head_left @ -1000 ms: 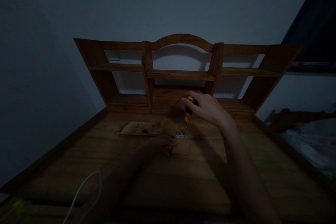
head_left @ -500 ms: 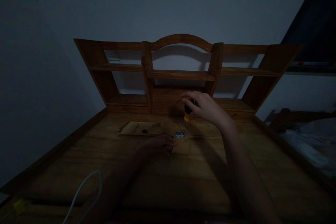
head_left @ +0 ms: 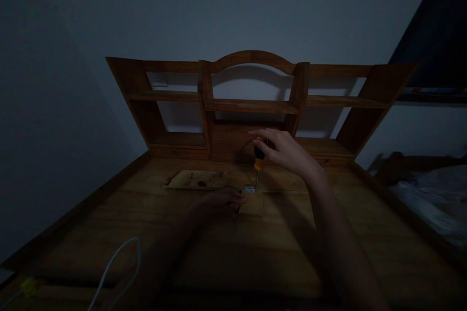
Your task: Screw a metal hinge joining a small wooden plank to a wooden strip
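My right hand (head_left: 282, 151) is closed round the top of a screwdriver (head_left: 259, 156) with a yellow and black handle, held upright. Its shaft points down onto a small metal hinge (head_left: 250, 188) that sits at the far edge of a small wooden block (head_left: 252, 204) on the desk. My left hand (head_left: 222, 200) lies low on the desk at the block's left side, fingers curled against the block and close to the hinge. The light is dim, so the left fingers are hard to make out.
A flat wooden board (head_left: 199, 179) lies left of the hinge. A wooden shelf unit (head_left: 251, 103) stands at the back of the desk (head_left: 328, 252) against a white wall. A white cable (head_left: 116, 262) loops at the near left. Pale bedding (head_left: 434, 201) lies off to the right.
My right hand's fingers have shifted round the screwdriver handle, covering more of its yellow part. The view has tipped slightly. My left hand, the block and the hinge stay where they were.
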{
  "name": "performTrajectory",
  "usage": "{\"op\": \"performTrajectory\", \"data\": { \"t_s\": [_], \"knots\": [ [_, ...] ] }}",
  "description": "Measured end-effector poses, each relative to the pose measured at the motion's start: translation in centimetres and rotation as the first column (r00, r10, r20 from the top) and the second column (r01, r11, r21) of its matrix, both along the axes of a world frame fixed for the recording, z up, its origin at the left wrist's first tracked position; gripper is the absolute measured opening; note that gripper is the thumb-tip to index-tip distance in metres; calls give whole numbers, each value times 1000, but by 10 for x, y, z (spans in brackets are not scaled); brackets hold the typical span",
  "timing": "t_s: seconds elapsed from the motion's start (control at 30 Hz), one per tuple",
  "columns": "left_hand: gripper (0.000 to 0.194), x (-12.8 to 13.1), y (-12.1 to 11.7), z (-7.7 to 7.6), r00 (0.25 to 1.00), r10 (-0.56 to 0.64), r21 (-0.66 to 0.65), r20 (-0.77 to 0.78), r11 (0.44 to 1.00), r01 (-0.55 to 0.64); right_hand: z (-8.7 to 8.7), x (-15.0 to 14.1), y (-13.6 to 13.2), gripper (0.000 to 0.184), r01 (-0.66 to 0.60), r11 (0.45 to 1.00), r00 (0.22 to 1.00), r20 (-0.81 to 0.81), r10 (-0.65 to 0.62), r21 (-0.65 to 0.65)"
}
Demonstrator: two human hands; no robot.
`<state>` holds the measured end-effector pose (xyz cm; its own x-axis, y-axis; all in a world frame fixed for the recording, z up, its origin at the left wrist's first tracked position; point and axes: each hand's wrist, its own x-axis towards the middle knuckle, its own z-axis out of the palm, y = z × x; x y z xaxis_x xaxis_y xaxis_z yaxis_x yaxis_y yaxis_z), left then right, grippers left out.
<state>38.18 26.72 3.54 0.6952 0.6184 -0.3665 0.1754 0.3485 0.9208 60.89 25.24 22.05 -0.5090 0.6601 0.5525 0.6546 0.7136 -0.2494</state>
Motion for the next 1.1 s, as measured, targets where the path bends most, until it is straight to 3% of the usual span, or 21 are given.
{"op": "performTrajectory", "data": {
  "t_s": [0.13, 0.3, 0.4, 0.8, 1.0, 1.1],
  "knots": [
    [46, 0, 1, -1, 1000, -18, 8, 4, 1000, 18, -2, 1, 3, 31, 21, 999, 1000, 5, -21, 47],
    [47, -1, 2, -3, 999, -39, 1, 24, 999, 39, -3, 3, 5, 36, 80, 995, 997, 0, -80, 62],
    [47, -2, 4, -8, 999, -37, 4, 31, 999, 36, -3, 2, 5, 31, 53, 996, 999, -7, -53, 72],
    [49, 1, 1, -1, 999, -33, 9, 19, 999, 33, -1, 11, 5, 24, -59, 997, 998, -7, 59, -48],
    [44, -1, 0, -3, 1000, 1, 8, 7, 1000, -1, 2, 23, 0, 43, -128, 979, 992, -12, 128, -156],
    [43, 0, -3, 3, 1000, 21, 7, 2, 1000, -21, 3, 23, 0, 41, -126, 980, 992, -24, 124, -151]
  ]
}}
